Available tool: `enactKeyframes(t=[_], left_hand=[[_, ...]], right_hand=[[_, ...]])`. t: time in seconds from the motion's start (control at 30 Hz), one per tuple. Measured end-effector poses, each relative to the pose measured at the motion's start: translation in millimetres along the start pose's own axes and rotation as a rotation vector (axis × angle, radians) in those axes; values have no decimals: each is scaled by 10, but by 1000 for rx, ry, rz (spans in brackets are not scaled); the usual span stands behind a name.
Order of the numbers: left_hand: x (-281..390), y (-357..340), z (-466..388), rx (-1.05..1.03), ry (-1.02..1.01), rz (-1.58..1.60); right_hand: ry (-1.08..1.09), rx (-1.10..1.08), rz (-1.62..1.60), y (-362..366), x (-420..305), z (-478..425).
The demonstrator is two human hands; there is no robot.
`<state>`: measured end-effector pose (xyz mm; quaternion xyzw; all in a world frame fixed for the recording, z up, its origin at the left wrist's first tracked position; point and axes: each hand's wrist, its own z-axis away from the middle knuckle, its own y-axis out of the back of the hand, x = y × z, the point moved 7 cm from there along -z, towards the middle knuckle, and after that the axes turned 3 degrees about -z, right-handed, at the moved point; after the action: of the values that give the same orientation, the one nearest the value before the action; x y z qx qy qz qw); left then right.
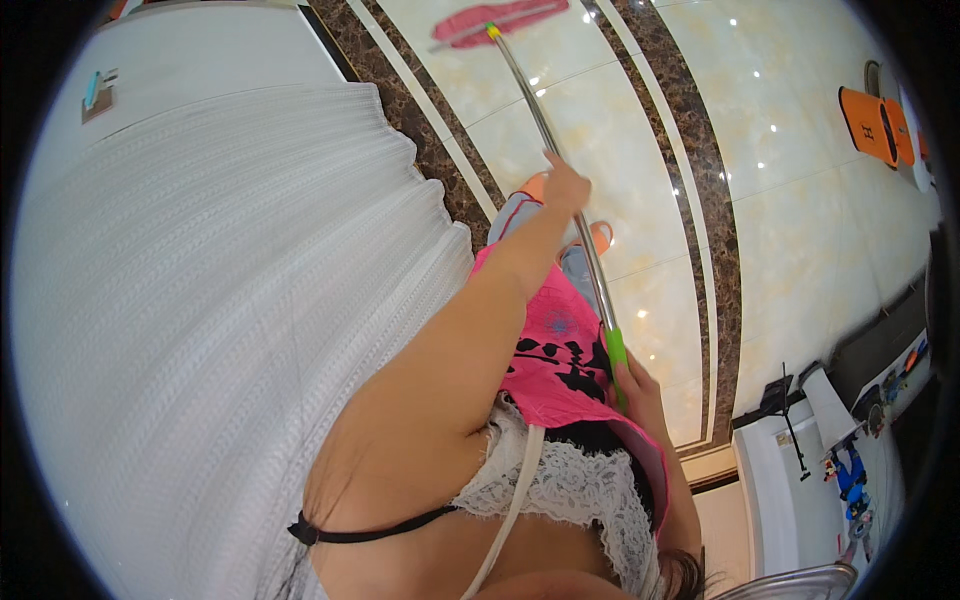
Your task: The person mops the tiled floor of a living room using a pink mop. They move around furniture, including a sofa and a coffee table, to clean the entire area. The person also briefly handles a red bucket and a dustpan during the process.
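Observation:
A flat mop with a pink pad (517, 21) lies on the glossy tiled floor, at the top of the view. From its yellow-green joint a silver metal pole (596, 274) slants down towards my body. My left hand (568, 187) grips that pole about midway, its index finger stretched along the metal. Lower down, my right hand (639, 390) is closed around the green handle grip (615, 349), close to my waist. A pink apron (559, 300) with black print covers my front. Behind the pole, my feet in orange slippers (602, 236) are partly hidden.
A white pleated curtain (262, 262) hangs close along my left. Dark brown marble bands (720, 225) cross the pale tiles. Orange objects (866, 124) stand at the far right. A black stand (791, 427) and several toy-like figures (851, 480) are at the lower right.

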<state>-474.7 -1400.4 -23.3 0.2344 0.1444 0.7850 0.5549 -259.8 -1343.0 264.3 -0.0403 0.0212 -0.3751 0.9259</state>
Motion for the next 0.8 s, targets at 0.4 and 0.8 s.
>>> enactKeyframes(t=[0.4, 0.8], left_hand=[[22, -1134, 1018, -269, -157, 146], [1197, 730, -904, -56, -218, -15]], right_hand=[[-76, -29, -385, 679, 120, 915], [-195, -325, -688, -373, -1523, 313]])
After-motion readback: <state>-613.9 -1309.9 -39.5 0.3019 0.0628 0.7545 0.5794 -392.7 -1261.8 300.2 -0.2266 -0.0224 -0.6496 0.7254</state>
